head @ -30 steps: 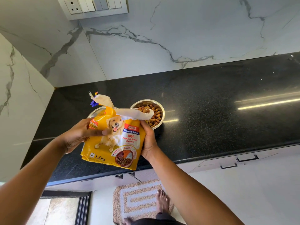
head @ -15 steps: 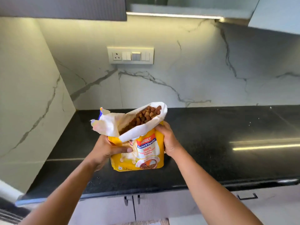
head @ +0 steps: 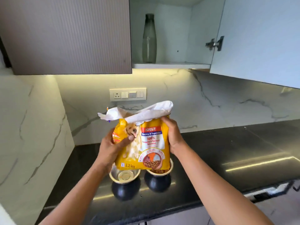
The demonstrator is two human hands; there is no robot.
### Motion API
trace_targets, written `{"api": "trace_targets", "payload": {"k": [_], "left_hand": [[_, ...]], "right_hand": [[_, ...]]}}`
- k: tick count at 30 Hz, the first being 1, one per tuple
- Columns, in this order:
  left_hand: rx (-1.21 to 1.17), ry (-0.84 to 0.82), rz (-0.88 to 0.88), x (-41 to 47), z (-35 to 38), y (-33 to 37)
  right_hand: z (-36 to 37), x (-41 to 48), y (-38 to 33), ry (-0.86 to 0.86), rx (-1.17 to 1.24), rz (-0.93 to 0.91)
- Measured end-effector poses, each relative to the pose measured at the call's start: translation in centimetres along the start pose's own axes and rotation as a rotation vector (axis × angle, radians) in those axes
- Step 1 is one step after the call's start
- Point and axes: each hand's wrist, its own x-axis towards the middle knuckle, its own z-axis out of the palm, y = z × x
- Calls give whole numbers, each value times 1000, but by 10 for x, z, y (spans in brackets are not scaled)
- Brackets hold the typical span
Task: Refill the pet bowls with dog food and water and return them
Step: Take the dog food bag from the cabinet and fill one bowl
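A yellow dog food bag [head: 146,143] with a torn white top is held upright in the air above the black counter [head: 227,151]. My left hand [head: 112,146] grips its left side with the thumb across the front. My right hand [head: 172,135] holds its right edge. Below the bag stand two steel pet bowls. The left bowl [head: 124,176] looks empty of kibble. The right bowl [head: 159,172] holds brown kibble and is partly hidden behind the bag.
Overhead, a wall cabinet stands with its door [head: 259,38] swung open to the right; a dark bottle [head: 149,38] is on its shelf [head: 170,65]. A switch panel [head: 128,94] is on the marble backsplash. A marble side wall [head: 32,127] bounds the counter on the left.
The view has tilted up, so the open cabinet now shows. The bag has gone from tipped over the right bowl to upright and raised, with both hands still on it.
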Motion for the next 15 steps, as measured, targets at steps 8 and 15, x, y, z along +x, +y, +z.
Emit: {"api": "trace_targets", "payload": {"k": [8,15], "left_hand": [[96,204,214,22,70,35],[44,244,286,105,148,121]], "right_hand": [[-22,17,-41,137,-211,-125],[-56,86,-136,243,-119,-270]]}}
